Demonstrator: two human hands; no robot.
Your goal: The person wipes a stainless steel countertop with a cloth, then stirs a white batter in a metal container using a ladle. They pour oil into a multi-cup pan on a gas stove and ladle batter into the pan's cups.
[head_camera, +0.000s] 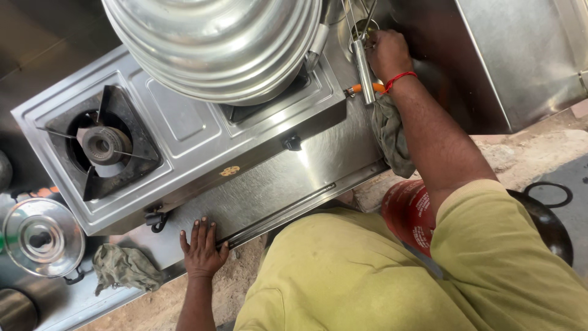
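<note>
My right hand (387, 54) reaches to the far right of the steel counter and is closed around the top of a metal wire-handled utensil (364, 68). A red thread circles that wrist. My left hand (201, 246) lies flat, fingers spread, on the front edge of the steel counter (288, 184), holding nothing. Between them stands a two-burner steel gas stove (184, 132). A large steel pot (217, 46) sits on its right burner; the left burner (105, 144) is bare.
A grey cloth (391, 136) hangs over the counter edge by an orange hose (362, 89). A red gas cylinder (409, 211) and a black pan (548, 220) stand on the floor at the right. A lidded steel pot (41, 238) and another rag (125, 268) lie at the left.
</note>
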